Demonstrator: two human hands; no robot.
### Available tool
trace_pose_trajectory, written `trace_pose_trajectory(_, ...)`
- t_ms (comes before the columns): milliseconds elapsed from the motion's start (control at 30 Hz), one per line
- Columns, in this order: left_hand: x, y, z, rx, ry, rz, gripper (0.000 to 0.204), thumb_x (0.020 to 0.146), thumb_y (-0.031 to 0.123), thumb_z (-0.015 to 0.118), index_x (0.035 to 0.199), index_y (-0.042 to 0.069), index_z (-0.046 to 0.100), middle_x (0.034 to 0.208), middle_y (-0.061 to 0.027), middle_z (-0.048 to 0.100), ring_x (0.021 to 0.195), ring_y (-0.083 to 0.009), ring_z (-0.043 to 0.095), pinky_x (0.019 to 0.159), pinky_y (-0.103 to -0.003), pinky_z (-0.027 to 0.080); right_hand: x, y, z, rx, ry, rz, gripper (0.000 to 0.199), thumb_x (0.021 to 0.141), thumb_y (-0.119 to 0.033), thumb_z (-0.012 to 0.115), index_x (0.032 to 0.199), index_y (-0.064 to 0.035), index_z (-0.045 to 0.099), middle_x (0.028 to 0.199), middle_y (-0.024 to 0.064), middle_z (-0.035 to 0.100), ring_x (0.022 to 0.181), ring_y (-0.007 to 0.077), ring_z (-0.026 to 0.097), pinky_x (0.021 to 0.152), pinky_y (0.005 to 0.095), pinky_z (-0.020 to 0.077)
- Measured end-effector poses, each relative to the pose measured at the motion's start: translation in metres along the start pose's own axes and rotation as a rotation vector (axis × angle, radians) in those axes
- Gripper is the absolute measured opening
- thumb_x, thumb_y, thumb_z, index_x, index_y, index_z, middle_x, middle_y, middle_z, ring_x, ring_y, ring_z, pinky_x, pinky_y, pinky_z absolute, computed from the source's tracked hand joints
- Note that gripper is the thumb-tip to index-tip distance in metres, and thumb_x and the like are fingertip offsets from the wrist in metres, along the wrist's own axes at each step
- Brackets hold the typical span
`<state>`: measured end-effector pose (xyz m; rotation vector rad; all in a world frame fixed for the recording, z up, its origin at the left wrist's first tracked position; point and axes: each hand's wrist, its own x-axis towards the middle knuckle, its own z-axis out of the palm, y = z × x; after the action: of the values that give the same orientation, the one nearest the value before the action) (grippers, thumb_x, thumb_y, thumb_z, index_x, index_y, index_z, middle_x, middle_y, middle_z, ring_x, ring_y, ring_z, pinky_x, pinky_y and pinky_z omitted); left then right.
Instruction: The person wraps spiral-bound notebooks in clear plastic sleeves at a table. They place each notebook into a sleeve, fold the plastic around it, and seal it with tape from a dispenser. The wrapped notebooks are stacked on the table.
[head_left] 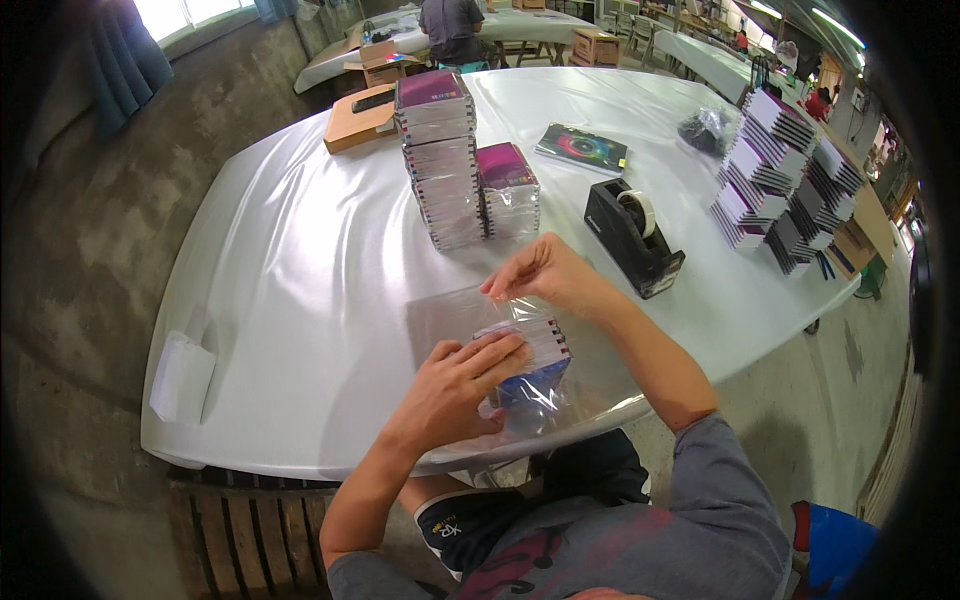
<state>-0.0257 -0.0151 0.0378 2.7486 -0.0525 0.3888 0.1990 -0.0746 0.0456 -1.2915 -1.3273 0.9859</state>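
Observation:
A small stack of spiral-bound notebooks (545, 343) lies on the white-covered table in front of me, with blue (540, 383) on its near side. Clear plastic film (440, 312) spreads under and around it. My left hand (455, 388) is closed over the stack's left side, its fingers across the top and thumb lower down. Just beyond the stack, my right hand (545, 275) pinches the far edge of the film between thumb and fingers. A black tape dispenser (630, 238) with a tape roll stands to the right of that hand.
Tall film-wrapped notebook stacks (440, 165) stand beyond my hands. Unwrapped notebook piles (770, 170) rise at the right edge. A dark booklet (582, 147) lies far back, near a cardboard box (360, 120) holding a phone. White paper (182, 378) sits at left. A person (450, 30) works behind.

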Motion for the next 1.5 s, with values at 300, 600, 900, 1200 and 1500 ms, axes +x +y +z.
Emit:
trace_pose_trajectory(300,0.008,-0.010,-0.004,-0.021,-0.111,-0.021,0.084,0.056,0.017,0.080,0.134,0.024,0.048,0.145,-0.0027,0.039,0.135,-0.0236,0.035,0.105,-0.045,0.033,-0.070,0.003,-0.085,-0.156,0.694,0.036,0.021,0.084,-0.014,0.066,0.103,-0.0048,0.069,0.091,0.0036,0.067,0.076,0.0090,0.059,0.072,0.0235,0.0470)
trace_pose_trajectory(600,0.009,-0.009,-0.005,0.063,-0.267,-0.088,0.097,0.053,0.021,0.084,0.137,0.042,0.039,0.150,0.0003,0.029,0.139,-0.0260,0.025,0.115,-0.050,0.021,-0.140,0.070,-0.189,-0.392,0.713,0.734,0.036,0.084,-0.045,0.064,0.100,-0.0131,0.067,0.092,-0.0001,0.061,0.075,0.0127,0.048,0.065,0.0296,0.0404)
trace_pose_trajectory(900,0.008,-0.009,-0.006,0.030,-0.256,-0.101,0.095,0.054,0.019,0.083,0.136,0.043,0.041,0.150,0.0011,0.029,0.139,-0.0262,0.026,0.115,-0.050,0.022,-0.143,0.083,-0.175,0.257,0.662,0.481,0.019,0.086,-0.034,0.065,0.092,-0.0157,0.064,0.092,-0.0043,0.055,0.089,0.0152,0.047,0.069,0.0488,0.0464)
trace_pose_trajectory(1200,0.008,-0.009,-0.002,0.064,-0.244,-0.117,0.095,0.055,0.018,0.082,0.135,0.046,0.039,0.150,0.0038,0.030,0.139,-0.0233,0.027,0.114,-0.052,0.023,-0.157,0.097,-0.166,0.408,0.801,0.307,0.022,0.085,-0.031,0.067,0.096,-0.0126,0.066,0.099,-0.0021,0.058,0.100,0.0182,0.051,0.069,0.0620,0.0474)
trace_pose_trajectory(1500,0.008,-0.007,-0.003,0.061,-0.241,-0.115,0.095,0.054,0.016,0.082,0.134,0.045,0.040,0.150,0.0046,0.028,0.139,-0.0227,0.027,0.114,-0.054,0.023,-0.167,0.100,-0.146,-0.186,0.896,0.417,0.013,0.082,-0.019,0.068,0.085,-0.0070,0.070,0.097,0.0006,0.062,0.094,0.0146,0.053,0.064,0.0498,0.0448)
